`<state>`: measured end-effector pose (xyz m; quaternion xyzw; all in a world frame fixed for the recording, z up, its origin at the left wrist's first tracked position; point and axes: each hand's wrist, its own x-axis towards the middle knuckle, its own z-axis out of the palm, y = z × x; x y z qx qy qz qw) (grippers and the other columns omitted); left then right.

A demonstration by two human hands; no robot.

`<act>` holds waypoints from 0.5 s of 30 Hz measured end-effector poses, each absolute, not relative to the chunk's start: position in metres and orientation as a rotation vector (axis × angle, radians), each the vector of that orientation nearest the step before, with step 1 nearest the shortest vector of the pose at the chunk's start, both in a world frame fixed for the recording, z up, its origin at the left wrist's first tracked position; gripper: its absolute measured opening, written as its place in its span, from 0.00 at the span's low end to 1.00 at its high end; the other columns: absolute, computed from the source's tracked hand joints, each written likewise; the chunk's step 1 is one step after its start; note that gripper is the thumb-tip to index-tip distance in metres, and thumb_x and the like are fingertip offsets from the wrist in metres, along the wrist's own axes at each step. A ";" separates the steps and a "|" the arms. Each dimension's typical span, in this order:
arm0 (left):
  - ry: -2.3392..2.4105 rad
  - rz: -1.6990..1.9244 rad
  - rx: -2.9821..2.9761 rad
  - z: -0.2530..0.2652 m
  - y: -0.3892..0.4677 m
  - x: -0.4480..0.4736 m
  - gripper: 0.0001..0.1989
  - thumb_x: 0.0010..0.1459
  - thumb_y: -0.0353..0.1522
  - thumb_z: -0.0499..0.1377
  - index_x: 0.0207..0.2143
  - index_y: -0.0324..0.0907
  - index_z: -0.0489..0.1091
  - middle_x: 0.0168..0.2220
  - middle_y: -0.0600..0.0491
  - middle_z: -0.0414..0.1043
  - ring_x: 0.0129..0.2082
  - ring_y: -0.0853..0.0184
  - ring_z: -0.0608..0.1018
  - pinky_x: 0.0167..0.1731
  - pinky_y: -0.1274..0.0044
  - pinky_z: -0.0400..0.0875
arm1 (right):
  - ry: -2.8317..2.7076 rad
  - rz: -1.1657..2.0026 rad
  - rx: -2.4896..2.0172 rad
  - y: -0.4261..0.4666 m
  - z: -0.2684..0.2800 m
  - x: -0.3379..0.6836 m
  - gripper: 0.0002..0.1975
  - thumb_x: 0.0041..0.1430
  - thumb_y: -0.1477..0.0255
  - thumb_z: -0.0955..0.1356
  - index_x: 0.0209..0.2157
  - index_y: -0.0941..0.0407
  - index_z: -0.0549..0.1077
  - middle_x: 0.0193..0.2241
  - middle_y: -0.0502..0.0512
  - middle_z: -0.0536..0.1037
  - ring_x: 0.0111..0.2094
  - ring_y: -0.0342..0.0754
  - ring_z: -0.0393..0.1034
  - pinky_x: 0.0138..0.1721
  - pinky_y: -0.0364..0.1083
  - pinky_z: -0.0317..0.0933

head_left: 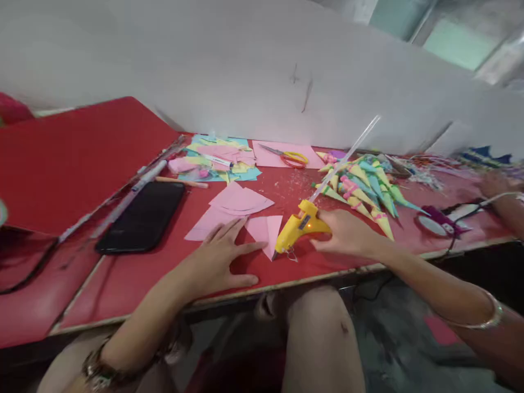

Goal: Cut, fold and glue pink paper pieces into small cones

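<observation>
My right hand grips a yellow hot glue gun by its handle, with a long clear glue stick rising from its back. The nozzle points down at the right edge of a pink folded paper piece, near its lower tip. My left hand lies with fingers spread; its index finger reaches onto that piece, and other fingers rest by the pink paper sectors stacked behind. I cannot tell whether the nozzle touches the paper.
A black phone lies left. Behind are paper scraps with a marker, and scissors on a pink sheet. Several small paper cones are piled right. Another person's hand is far right. The table's front edge runs close below.
</observation>
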<state>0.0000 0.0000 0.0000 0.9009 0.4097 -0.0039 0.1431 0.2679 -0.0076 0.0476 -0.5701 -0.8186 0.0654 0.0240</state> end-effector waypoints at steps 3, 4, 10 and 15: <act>1.172 0.008 2.598 0.000 0.002 0.001 0.30 0.49 0.51 0.54 0.55 0.61 0.55 0.65 0.51 0.35 0.62 0.51 0.43 0.57 0.57 0.43 | -2.538 0.182 -1.779 -0.007 0.046 0.268 0.12 0.46 0.66 0.64 0.33 0.59 0.68 0.24 0.54 0.73 0.24 0.47 0.65 0.23 0.42 0.49; 1.170 0.014 2.597 0.000 0.002 0.002 0.30 0.49 0.51 0.54 0.55 0.61 0.55 0.65 0.52 0.35 0.62 0.51 0.43 0.57 0.57 0.43 | -2.537 0.175 -1.782 -0.007 0.046 0.268 0.12 0.46 0.66 0.64 0.33 0.59 0.68 0.24 0.54 0.73 0.24 0.47 0.65 0.23 0.42 0.49; 1.184 0.012 2.587 0.000 0.004 0.001 0.30 0.49 0.51 0.54 0.55 0.61 0.56 0.65 0.52 0.36 0.62 0.50 0.45 0.56 0.57 0.46 | -2.519 0.136 -1.787 -0.004 0.043 0.267 0.14 0.47 0.66 0.65 0.35 0.59 0.68 0.23 0.54 0.72 0.23 0.47 0.64 0.22 0.42 0.47; 1.173 0.011 2.599 -0.002 0.004 0.000 0.31 0.49 0.51 0.54 0.56 0.60 0.55 0.65 0.52 0.36 0.62 0.50 0.44 0.57 0.57 0.45 | -2.518 0.143 -1.795 -0.004 0.042 0.266 0.13 0.46 0.68 0.65 0.35 0.59 0.68 0.24 0.55 0.73 0.24 0.47 0.64 0.23 0.42 0.47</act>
